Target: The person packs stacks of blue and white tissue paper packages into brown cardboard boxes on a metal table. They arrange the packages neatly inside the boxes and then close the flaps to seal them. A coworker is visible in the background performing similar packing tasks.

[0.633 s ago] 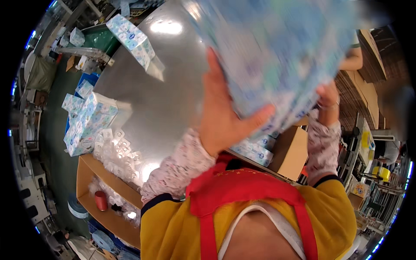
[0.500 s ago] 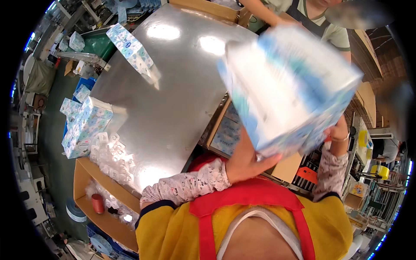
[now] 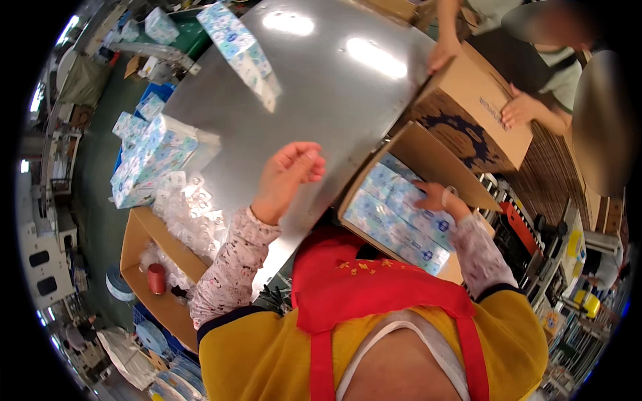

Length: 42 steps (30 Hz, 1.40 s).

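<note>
From my end, I see a smooth, glossy metal table [image 3: 301,93]. The blue packs [image 3: 384,204] look like shiny plastic, their box [image 3: 429,151] matt cardboard, and the apron [image 3: 381,297] matt cloth.

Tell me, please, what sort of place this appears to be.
Probably a factory packing area: an open carton holding blue-patterned packs, another person's hand on a second carton, and a broad metal worktable.
</note>
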Each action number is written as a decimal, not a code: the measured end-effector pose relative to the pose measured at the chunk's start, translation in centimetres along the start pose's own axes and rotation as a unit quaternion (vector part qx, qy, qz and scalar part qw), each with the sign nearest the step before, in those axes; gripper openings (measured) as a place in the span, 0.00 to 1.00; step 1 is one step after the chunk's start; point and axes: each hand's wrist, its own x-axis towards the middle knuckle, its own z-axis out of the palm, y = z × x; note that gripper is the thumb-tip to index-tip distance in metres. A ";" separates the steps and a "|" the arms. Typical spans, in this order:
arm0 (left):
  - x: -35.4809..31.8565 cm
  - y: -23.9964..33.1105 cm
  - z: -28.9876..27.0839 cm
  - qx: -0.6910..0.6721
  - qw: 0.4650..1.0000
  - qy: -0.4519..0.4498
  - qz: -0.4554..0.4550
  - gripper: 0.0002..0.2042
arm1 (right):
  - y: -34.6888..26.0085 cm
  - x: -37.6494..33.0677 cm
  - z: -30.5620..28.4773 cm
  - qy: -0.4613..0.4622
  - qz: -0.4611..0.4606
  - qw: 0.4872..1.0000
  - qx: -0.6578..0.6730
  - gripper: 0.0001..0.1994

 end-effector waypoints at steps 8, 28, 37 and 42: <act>10.4 0.5 -12.3 0.329 0.888 0.278 0.163 0.26 | 5.8 -11.7 10.0 0.270 0.251 0.894 0.255 0.39; 8.8 8.4 -9.6 -0.199 0.978 -0.065 -0.017 0.32 | -10.7 -7.4 -2.5 0.200 -0.118 0.803 0.549 0.35; 4.4 -1.6 8.6 0.232 0.908 -0.195 0.290 0.34 | -5.7 -14.0 -6.4 0.338 -0.202 0.910 0.128 0.32; 4.1 -2.5 12.8 0.359 0.847 -0.051 0.389 0.27 | 2.8 -12.3 3.8 0.461 0.211 0.861 -0.037 0.44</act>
